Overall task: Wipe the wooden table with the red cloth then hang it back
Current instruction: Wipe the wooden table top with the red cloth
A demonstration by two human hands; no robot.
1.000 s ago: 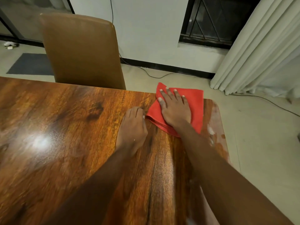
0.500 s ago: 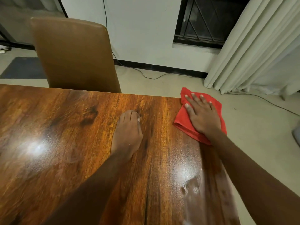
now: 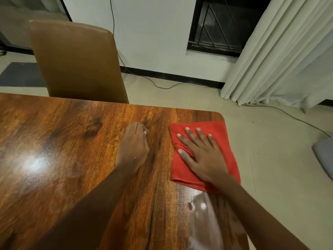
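The folded red cloth [image 3: 228,141] lies flat near the far right corner of the glossy wooden table [image 3: 72,159], its right side reaching over the table's right edge. My right hand [image 3: 201,156] presses flat on the cloth with fingers spread. My left hand [image 3: 133,150] rests on the bare wood just left of the cloth, fingers curled under, holding nothing. A damp streak shows on the wood below the cloth.
A brown padded chair [image 3: 77,60] stands against the table's far edge. Beyond it are a white wall, a dark barred window [image 3: 225,24], pale curtains [image 3: 281,51] at the right and a cable along the floor. A grey object [image 3: 324,156] lies on the floor at far right.
My right hand slid the cloth from the far edge rightward to the table's right edge, then slightly toward me. My left hand has stayed planted on the wood.
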